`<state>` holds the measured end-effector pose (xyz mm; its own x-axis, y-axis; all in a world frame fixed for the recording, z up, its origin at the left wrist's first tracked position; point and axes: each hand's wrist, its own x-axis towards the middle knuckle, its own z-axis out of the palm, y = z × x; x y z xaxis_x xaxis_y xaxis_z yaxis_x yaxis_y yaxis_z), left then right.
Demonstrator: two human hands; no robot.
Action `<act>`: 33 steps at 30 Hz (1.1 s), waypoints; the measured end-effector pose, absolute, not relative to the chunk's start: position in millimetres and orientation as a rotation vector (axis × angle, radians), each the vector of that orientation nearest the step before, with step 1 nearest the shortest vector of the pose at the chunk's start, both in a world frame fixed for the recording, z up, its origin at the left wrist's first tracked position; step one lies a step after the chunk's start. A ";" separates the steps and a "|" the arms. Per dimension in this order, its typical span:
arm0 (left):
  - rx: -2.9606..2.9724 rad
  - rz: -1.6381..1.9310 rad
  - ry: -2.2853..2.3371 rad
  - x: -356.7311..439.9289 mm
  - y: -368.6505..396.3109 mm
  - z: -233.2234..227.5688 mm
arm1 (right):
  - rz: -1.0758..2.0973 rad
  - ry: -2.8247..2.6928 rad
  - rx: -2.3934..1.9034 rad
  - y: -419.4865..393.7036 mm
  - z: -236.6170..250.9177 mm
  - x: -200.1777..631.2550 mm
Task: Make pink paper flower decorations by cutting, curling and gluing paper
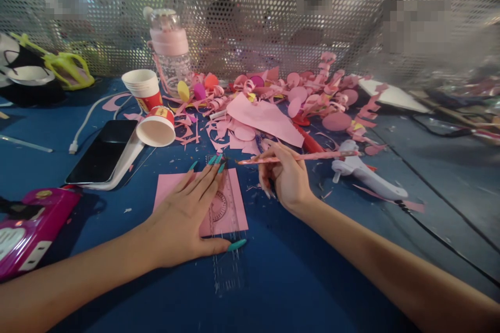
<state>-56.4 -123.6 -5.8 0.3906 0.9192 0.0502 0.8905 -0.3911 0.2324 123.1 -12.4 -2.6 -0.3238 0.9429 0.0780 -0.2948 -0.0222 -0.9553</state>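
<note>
My left hand lies flat, fingers spread, on a pink square of paper and on a clear ruler that runs over it toward me on the blue table. To its right, my right hand grips a pink pencil that lies almost level, its tip pointing left near the ruler's far end at the paper's top edge.
A white glue gun lies right of my right hand, its cable trailing off. Pink paper scraps and discs pile up behind. Paper cups, a black phone, a pink bottle and a magenta case stand left.
</note>
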 end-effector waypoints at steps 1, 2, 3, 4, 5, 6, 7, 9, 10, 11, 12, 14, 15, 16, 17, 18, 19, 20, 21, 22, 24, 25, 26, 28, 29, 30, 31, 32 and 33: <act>2.471 0.255 1.630 -56.4 -123.7 -5.8 | 1.557 -1.226 -0.777 -12.3 -2.8 123.2; 2.466 0.254 1.632 -56.3 -123.7 -5.7 | 1.557 -1.223 -0.773 -12.1 -3.0 123.2; 2.461 0.251 1.634 -56.2 -123.7 -5.6 | 1.557 -1.220 -0.770 -12.0 -3.2 123.3; 2.456 0.246 1.635 -56.1 -123.6 -5.5 | 1.556 -1.217 -0.770 -11.9 -3.3 123.3; 2.456 0.241 1.633 -56.0 -123.5 -5.4 | 1.554 -1.213 -0.773 -11.8 -3.4 123.3; 2.458 0.235 1.632 -55.9 -123.4 -5.3 | 1.553 -1.211 -0.777 -11.7 -3.4 123.3; 2.460 0.229 1.631 -55.9 -123.3 -5.1 | 1.552 -1.210 -0.781 -11.8 -3.3 123.2; 2.463 0.221 1.633 -55.9 -123.1 -4.9 | 1.553 -1.210 -0.786 -11.9 -3.0 123.1; 2.464 0.220 1.633 -55.9 -123.1 -4.7 | 1.554 -1.210 -0.787 -12.1 -2.8 123.1; 2.463 0.220 1.634 -56.0 -123.1 -4.5 | 1.554 -1.213 -0.788 -12.2 -2.6 123.0; 2.461 0.221 1.634 -56.0 -123.2 -4.4 | 1.553 -1.217 -0.790 -12.3 -2.5 123.0; 2.458 0.219 1.633 -56.0 -123.3 -4.1 | 1.550 -1.224 -0.794 -12.3 -2.6 123.0; 2.456 0.216 1.632 -56.0 -123.4 -4.1 | 1.548 -1.227 -0.794 -12.3 -2.8 123.1; 2.456 0.214 1.631 -56.0 -123.5 -4.1 | 1.547 -1.230 -0.792 -12.2 -3.0 123.2; 2.457 0.216 1.632 -56.0 -123.5 -4.2 | 1.547 -1.232 -0.788 -12.1 -3.3 123.3; 2.459 0.218 1.633 -56.0 -123.5 -4.3 | 1.547 -1.235 -0.785 -11.9 -3.6 123.3; 2.461 0.221 1.634 -56.0 -123.5 -4.5 | 1.544 -1.240 -0.784 -11.8 -3.7 123.4; 2.463 0.224 1.635 -55.9 -123.4 -4.7 | 1.541 -1.247 -0.786 -11.7 -3.7 123.4; 2.464 0.228 1.635 -55.9 -123.3 -5.0 | 1.537 -1.254 -0.789 -11.7 -3.7 123.3; 2.466 0.232 1.632 -55.9 -123.2 -5.2 | 1.531 -1.259 -0.793 -11.6 -3.5 123.1; 2.467 0.241 1.627 -56.0 -122.9 -5.6 | 1.524 -1.259 -0.801 -11.6 -3.0 122.8; 2.468 0.248 1.626 -56.1 -122.8 -5.7 | 1.525 -1.257 -0.804 -11.6 -2.8 122.6; 2.469 0.250 1.627 -56.2 -122.8 -5.8 | 1.527 -1.255 -0.805 -11.6 -2.6 122.5; 2.471 0.243 1.630 -56.3 -122.8 -5.8 | 1.531 -1.254 -0.804 -11.7 -2.3 122.4; 2.471 0.235 1.632 -56.3 -122.9 -5.6 | 1.533 -1.253 -0.801 -11.7 -2.3 122.4; 2.470 0.226 1.633 -56.2 -123.1 -5.4 | 1.535 -1.252 -0.798 -11.8 -2.3 122.5; 2.466 0.217 1.636 -56.1 -123.2 -5.2 | 1.536 -1.250 -0.795 -11.9 -2.4 122.6; 2.462 0.213 1.637 -56.0 -123.4 -5.0 | 1.538 -1.246 -0.795 -12.0 -2.5 122.7; 2.459 0.213 1.639 -55.9 -123.5 -4.8 | 1.540 -1.244 -0.798 -12.0 -2.5 122.7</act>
